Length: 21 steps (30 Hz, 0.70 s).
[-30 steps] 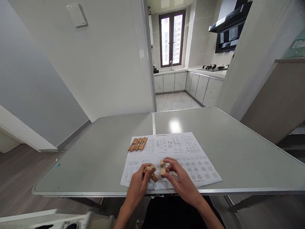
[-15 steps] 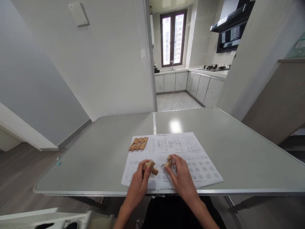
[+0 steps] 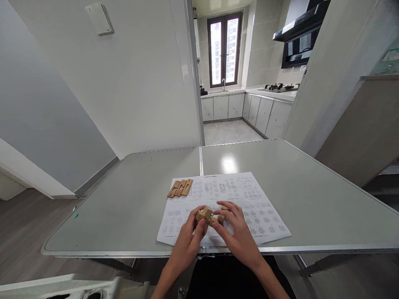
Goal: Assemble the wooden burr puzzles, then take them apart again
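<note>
My left hand (image 3: 188,238) and my right hand (image 3: 236,230) are closed on a small cluster of wooden puzzle blocks (image 3: 208,216), held together just above a printed instruction sheet (image 3: 258,207). The left fingers pinch the left part of the cluster; the right fingers grip its right part. Three more wooden puzzle pieces (image 3: 180,188) lie side by side at the sheet's far left corner, apart from both hands.
The sheet lies on a grey folding table (image 3: 311,191) with a metal rim; its near edge (image 3: 124,252) runs just below my hands. Beyond the table a doorway (image 3: 224,83) opens onto a kitchen. A white wall stands at the left.
The two hands have come together: the separate block groups held apart a second ago now meet as one cluster between the fingers.
</note>
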{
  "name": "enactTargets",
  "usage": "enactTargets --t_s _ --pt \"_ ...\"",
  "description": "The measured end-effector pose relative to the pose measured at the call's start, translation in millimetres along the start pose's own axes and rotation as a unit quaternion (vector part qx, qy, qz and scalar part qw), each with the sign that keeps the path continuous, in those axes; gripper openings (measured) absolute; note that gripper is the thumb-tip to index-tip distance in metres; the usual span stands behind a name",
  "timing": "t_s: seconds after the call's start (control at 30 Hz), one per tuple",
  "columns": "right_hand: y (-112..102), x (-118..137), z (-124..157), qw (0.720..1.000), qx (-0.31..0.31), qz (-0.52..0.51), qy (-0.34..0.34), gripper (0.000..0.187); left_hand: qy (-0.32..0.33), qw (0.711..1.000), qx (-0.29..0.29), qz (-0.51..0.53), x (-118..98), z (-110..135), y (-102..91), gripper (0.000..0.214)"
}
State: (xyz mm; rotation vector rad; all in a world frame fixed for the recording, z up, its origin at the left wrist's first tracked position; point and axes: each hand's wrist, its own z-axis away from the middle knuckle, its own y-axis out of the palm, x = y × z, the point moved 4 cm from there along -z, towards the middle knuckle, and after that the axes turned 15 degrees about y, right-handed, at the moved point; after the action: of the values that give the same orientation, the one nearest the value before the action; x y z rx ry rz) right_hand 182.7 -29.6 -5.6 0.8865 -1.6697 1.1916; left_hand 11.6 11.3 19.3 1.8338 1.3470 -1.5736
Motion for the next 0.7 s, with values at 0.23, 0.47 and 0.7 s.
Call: enactTargets --t_s 0.23,0.47,0.7 --pt "-3.4 2.0 0.6 1.000 0.014 -0.028 0.001 0.021 -0.035 0.989 0.035 0.137 -8.1 -8.0 13.8 0.067" --pt "-8.6 10.3 4.1 0.999 -0.004 -0.034 -0.006 0.021 -0.017 0.974 0.043 0.223 -12.5 -6.0 17.6 0.076" --pt "-20.7 20.3 11.1 0.999 -0.048 0.000 -0.014 0.017 0.030 0.993 0.044 0.105 -25.5 6.9 24.2 0.072"
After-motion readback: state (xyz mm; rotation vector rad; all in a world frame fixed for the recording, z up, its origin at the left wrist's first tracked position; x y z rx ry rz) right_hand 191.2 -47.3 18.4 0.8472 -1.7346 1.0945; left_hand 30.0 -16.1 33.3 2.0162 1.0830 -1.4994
